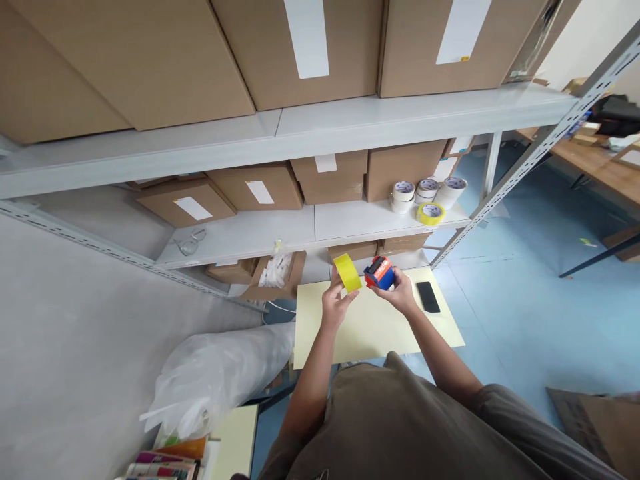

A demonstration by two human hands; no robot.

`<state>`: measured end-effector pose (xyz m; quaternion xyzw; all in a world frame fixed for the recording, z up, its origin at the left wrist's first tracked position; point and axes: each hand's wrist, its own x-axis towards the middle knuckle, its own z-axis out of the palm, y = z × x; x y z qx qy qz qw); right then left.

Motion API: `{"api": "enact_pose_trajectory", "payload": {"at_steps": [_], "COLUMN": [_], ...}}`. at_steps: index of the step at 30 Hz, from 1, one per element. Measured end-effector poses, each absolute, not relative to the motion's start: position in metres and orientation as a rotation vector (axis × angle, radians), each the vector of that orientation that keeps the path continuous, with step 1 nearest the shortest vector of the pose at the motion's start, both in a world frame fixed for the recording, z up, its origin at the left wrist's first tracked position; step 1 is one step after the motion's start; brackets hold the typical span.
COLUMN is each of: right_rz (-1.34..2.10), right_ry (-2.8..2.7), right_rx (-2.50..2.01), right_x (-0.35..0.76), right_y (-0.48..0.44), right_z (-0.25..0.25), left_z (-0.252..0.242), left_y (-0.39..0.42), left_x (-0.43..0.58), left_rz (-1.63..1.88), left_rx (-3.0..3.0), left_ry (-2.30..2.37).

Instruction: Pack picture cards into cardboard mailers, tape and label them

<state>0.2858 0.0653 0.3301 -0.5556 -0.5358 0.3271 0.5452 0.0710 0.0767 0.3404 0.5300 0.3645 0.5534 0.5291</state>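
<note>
My left hand (pixel 335 305) is closed around a roll of yellow tape (pixel 347 273), held up above the pale yellow tabletop (pixel 360 327). Just to its right, my right hand (pixel 401 293) grips a blue and red tape dispenser (pixel 380 273) with a dark strip on top. A small gap separates the roll from the dispenser. Part of the fingers of both hands is hidden behind what they hold. A black phone (pixel 428 297) lies flat on the tabletop, right of my right hand.
Ahead stands a grey metal shelf (pixel 280 223) with cardboard boxes (pixel 330 177). White tape rolls (pixel 403 195) and another yellow roll (pixel 431 213) sit at its right, safety glasses (pixel 190 242) at its left. A large plastic bag (pixel 215 370) lies left of the table.
</note>
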Motion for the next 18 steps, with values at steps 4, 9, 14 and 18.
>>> {"api": "enact_pose_trajectory", "payload": {"at_steps": [4,9,14,18], "right_rz": [0.743,0.748,0.779,0.843], "right_ry": [-1.226,-1.216,-1.220,-1.180], "right_rx": [-1.350,-1.331,-1.269,-1.179], "right_x": [0.288,0.294,0.294,0.283], "right_y": [0.065,0.069,0.073,0.074], "right_z": [0.330,0.336,0.332,0.329], "left_z": [0.337,0.331,0.329,0.335], "left_y": [0.075,0.083,0.095,0.103], "left_x": [0.060,0.045,0.049,0.060], "left_rz": [1.273,1.264,1.321,1.335], "left_rx": [1.058,0.810,0.574,0.440], "left_ry": [0.810,0.653,0.734,0.790]}}
